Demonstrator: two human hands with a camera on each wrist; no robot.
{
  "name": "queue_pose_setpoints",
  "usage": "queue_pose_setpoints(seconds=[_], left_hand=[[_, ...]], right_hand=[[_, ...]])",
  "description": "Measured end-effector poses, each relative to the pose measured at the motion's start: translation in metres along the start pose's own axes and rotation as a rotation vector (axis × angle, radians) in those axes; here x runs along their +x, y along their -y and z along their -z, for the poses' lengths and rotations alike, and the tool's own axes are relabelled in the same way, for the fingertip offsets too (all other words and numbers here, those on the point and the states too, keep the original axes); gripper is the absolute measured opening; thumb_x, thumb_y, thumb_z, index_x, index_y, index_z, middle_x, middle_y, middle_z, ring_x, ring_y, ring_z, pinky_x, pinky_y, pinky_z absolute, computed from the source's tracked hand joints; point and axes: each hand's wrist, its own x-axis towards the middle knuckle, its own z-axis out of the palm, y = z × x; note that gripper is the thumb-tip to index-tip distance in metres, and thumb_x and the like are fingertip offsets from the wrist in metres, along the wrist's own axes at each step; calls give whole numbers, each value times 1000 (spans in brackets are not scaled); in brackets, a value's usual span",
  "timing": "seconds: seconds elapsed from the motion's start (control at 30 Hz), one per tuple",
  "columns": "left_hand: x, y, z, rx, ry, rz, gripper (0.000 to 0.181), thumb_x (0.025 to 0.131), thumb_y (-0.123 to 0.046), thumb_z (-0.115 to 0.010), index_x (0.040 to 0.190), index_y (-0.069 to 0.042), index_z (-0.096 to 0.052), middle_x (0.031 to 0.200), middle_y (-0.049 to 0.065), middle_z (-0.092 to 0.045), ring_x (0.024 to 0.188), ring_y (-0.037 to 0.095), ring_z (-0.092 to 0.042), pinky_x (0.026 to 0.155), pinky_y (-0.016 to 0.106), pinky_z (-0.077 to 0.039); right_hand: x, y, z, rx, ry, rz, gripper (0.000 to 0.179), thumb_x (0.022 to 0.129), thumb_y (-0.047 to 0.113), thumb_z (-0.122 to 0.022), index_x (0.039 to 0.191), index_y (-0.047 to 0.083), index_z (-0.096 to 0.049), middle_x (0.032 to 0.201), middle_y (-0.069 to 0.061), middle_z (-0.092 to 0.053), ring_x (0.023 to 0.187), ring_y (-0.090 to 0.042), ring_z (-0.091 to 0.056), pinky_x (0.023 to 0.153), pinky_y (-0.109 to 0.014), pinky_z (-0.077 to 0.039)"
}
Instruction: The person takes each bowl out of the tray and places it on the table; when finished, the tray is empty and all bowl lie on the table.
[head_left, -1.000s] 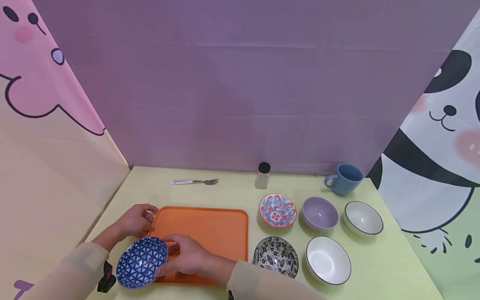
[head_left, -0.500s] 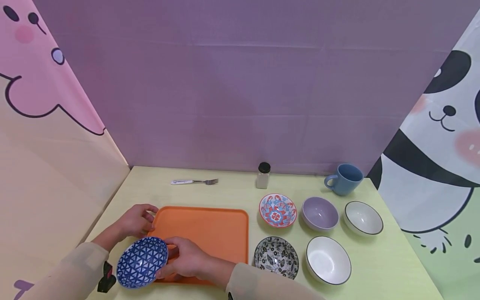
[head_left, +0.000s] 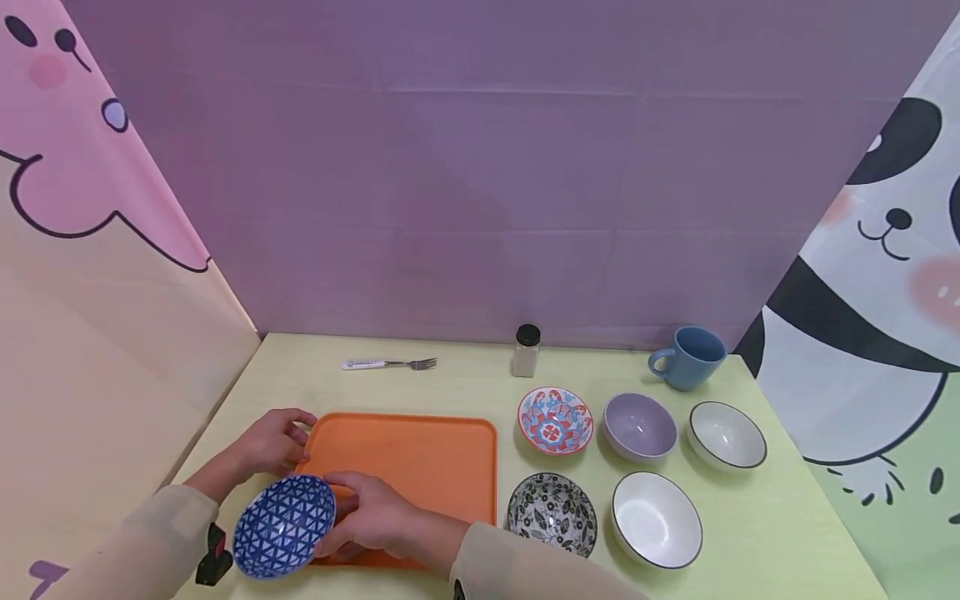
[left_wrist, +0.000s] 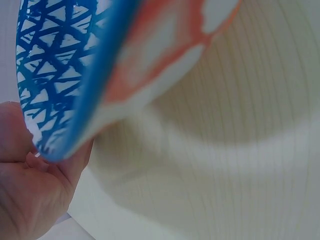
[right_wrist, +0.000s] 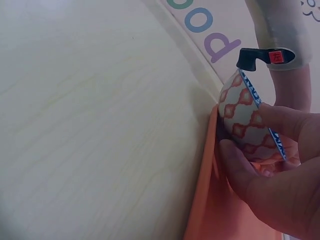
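Note:
My right hand (head_left: 382, 512) holds a tilted bowl (head_left: 281, 529) by its right side, thumb near the rim and fingers behind. Inside, the bowl is blue with white triangles; its outside (right_wrist: 245, 117) is white with a red pattern. It overlaps the left end of an orange tray (head_left: 405, 467) in the head view. My left hand (head_left: 266, 442) is at the tray's left rim, fingers bent and fingertips at the edge; whether they grip is unclear. In the left wrist view the bowl covers part of my left hand (left_wrist: 30, 185).
Right of the tray stand a red-and-blue patterned bowl (head_left: 555, 422), a black floral bowl (head_left: 552, 508), a purple bowl (head_left: 640, 427) and white bowls (head_left: 656, 521). Behind are a fork (head_left: 390, 364), a black-lidded jar (head_left: 526, 354) and a blue mug (head_left: 693, 360).

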Motion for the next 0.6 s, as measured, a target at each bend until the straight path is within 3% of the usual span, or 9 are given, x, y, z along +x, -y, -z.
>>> queue_pose_setpoints(seconds=[0.6], left_hand=[[2, -3, 0, 2, 4, 11, 59, 86, 6, -69, 140, 9, -45, 108, 21, -62, 86, 27, -65, 68, 41, -64]], right_hand=[[2, -4, 6, 83, -19, -33, 71, 77, -20, -73, 125, 33, -70, 102, -11, -70, 82, -29, -74, 72, -48, -63]])
